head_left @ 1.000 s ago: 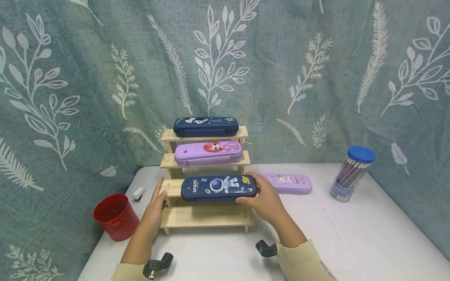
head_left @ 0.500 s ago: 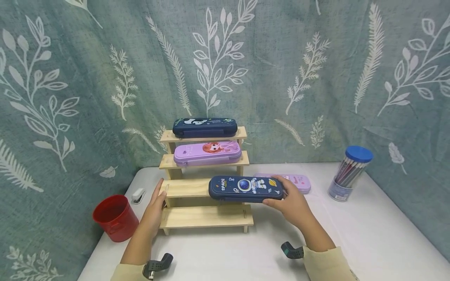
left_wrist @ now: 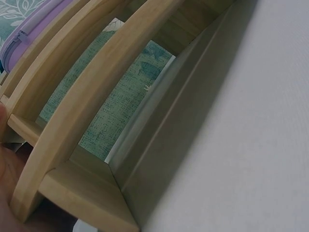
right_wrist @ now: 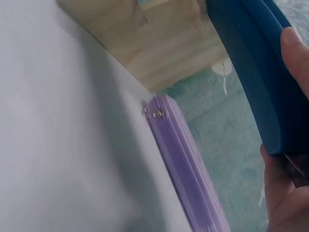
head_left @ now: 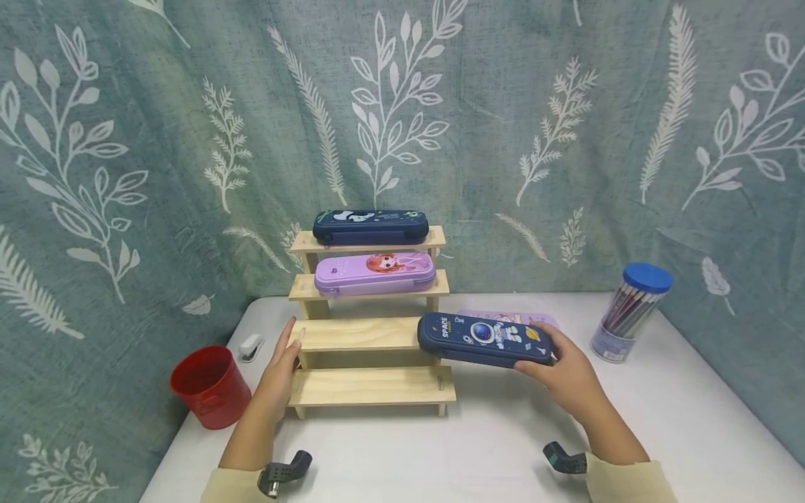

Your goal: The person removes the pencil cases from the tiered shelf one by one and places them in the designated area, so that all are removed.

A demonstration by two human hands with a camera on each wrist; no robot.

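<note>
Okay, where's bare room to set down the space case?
Free: the rack's two lower steps, and the table between the purple case and the pencil tub. Crowded: the two upper steps, each holding a case.

Left hand (head_left: 279, 374) flat, fingers straight; right hand (head_left: 568, 375) fingers curled, gripping.

- The lilac pencil case (head_left: 503, 318) lying on the surface (head_left: 629, 419) right of centre in the head view is mostly hidden behind the navy space pencil case (head_left: 484, 339).
- The right hand (head_left: 566, 377) covers that navy case's right end.
- In the right wrist view the navy case runs off the upper right edge, and the lilac case (right_wrist: 188, 179) off the bottom.
- In the left wrist view only a blurred sliver of the left hand (left_wrist: 7, 169) shows at the left edge.
- The print on the pencil tub (head_left: 625, 311) is too small to read.
</note>
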